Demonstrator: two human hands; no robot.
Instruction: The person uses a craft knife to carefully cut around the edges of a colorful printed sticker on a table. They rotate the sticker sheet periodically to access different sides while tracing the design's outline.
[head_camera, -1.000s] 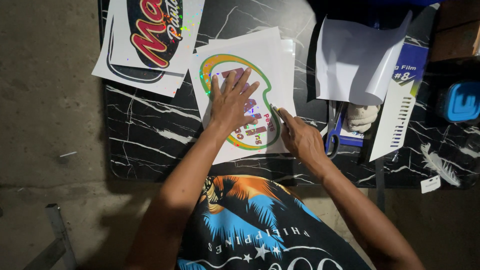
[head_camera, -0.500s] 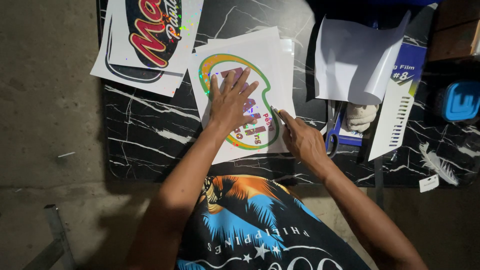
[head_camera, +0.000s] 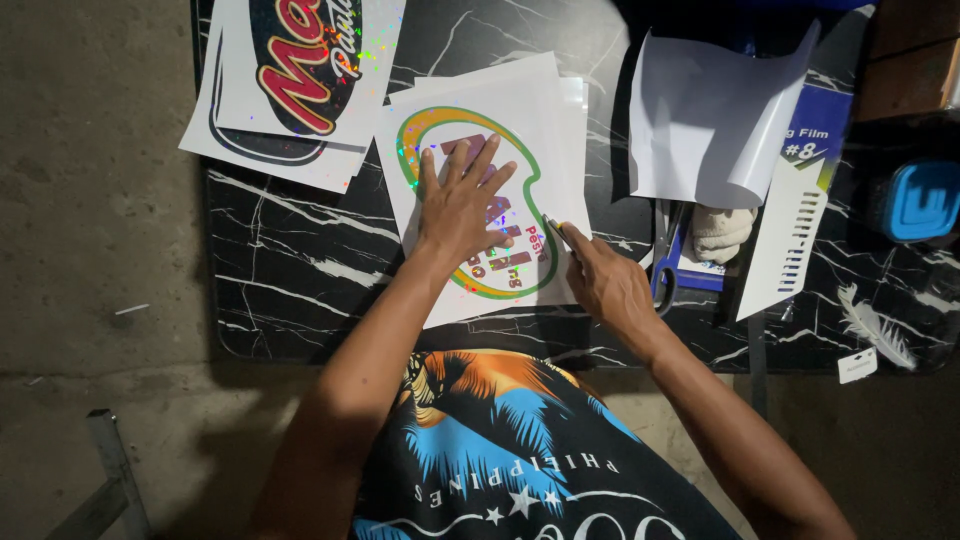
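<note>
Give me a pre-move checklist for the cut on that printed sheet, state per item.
1. Left hand flat on the printed sticker sheet, fingers spread: ok.
2. Right hand has a slim cutting tool in its grip, tip at the green outline's right side: ok.
3. Left fingers clear of the tool tip: ok, a gap shows.
4. Sheet lies flat on the black marble-pattern table: ok.
5. Tool blade state: cannot tell, too small.
6. Curled white sheet and scissors clear of the work: ok, off to the right.
</note>
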